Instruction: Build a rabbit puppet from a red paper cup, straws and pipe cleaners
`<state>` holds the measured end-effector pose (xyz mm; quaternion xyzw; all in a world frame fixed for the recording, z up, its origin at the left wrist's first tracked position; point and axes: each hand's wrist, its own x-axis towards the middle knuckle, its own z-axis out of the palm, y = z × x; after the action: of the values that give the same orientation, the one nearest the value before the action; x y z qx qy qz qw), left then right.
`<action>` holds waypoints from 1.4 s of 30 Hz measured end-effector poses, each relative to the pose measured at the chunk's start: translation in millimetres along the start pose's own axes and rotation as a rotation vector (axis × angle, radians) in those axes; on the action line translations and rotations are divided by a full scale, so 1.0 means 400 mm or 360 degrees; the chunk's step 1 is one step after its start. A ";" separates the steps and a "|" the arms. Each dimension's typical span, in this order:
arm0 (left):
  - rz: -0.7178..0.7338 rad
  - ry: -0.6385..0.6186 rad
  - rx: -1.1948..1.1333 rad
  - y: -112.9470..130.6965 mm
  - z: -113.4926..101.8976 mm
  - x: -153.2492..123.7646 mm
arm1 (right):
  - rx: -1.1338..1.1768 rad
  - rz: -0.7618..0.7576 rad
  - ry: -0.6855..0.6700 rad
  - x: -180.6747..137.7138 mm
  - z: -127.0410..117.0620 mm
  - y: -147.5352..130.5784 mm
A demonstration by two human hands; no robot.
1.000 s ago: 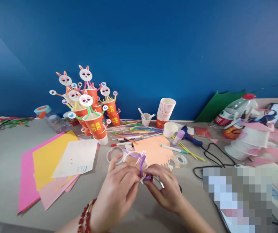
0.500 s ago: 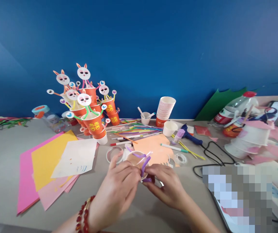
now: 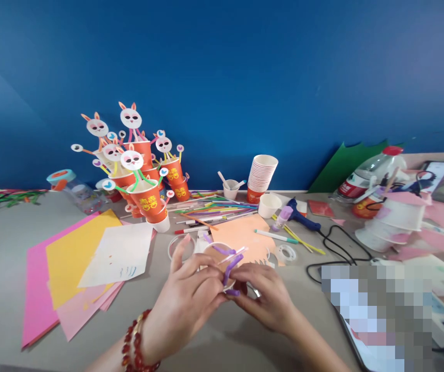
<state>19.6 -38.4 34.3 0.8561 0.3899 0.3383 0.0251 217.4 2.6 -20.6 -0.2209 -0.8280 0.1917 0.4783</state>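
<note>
Between my two hands is a paper cup (image 3: 217, 247), tilted so that its pale rim faces away from me. Purple pipe cleaners (image 3: 233, 265) stick out at its rim, and a thin whitish stick crosses the opening. My left hand (image 3: 194, 294), with a red bead bracelet at the wrist, is closed around the cup's left side, its index finger raised. My right hand (image 3: 266, 294) has its fingers closed on the right side, by the purple pipe cleaners. Most of the cup's body is hidden behind my fingers.
Rabbit-faced paper cups (image 3: 148, 201) stand stacked at the back left. Coloured sheets (image 3: 70, 253) lie left. Behind my hands are orange paper (image 3: 241, 231), pens, a cup stack (image 3: 263, 173) and a blue glue gun (image 3: 303, 217) with its black cord. A phone (image 3: 361, 330) lies at the right.
The view has shifted slightly. My hands keep their hold on the cup, with only small finger movements; the purple pipe cleaner at the rim sits a little differently.
</note>
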 end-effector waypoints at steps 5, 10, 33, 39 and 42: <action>0.0095 0.0208 -0.0171 -0.013 0.022 -0.015 | 0.0140 0.0008 -0.0040 0.001 -0.007 0.000; 0.0130 0.0274 -0.0212 -0.026 0.042 -0.026 | 0.0207 0.0063 -0.0057 0.000 -0.010 0.004; 0.0027 0.0377 -0.0249 -0.028 0.073 -0.046 | -0.0065 -0.0155 -0.0179 0.009 -0.017 0.010; 0.0011 0.0362 -0.0302 -0.026 0.076 -0.051 | -0.0039 -0.0189 -0.0185 0.009 -0.020 0.009; 0.0023 0.0381 -0.0337 -0.026 0.077 -0.051 | -0.0032 -0.0138 -0.0225 0.006 -0.021 0.009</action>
<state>21.6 -38.4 -4.0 0.8050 0.3461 0.4773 0.0660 224.3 7.8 -16.9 -0.1755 -0.8704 0.1777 0.4243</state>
